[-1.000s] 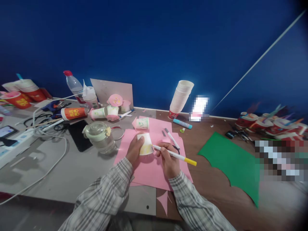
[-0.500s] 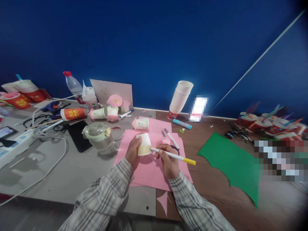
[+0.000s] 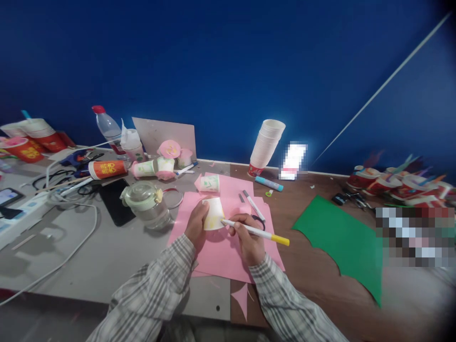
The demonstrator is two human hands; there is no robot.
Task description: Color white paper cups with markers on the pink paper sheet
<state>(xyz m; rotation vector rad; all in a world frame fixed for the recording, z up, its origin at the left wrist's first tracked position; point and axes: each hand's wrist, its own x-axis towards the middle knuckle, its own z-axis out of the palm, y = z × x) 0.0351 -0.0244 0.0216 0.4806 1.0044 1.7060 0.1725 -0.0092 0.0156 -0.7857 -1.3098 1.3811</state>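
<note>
My left hand is closed round the left side of a white paper cup that carries yellow marks and is held over pink paper. In my right hand is a white marker with a yellow end, gripped like a pen. Its tip meets the cup's right side. Another paper cup with green print lies on its side just beyond. Close to my right hand, a grey-tipped marker rests on the pink paper, and a dark scissors handle is partly hidden.
Left of the paper stand a lidded glass jar and a black phone. A tall stack of paper cups leans near the blue wall. Green cut paper lies to the right; cables cross the left side.
The cup has turned slightly in my left hand, and its yellow marks show differently. The marker tip stays at its right side. Both hands keep nearly the same place.
</note>
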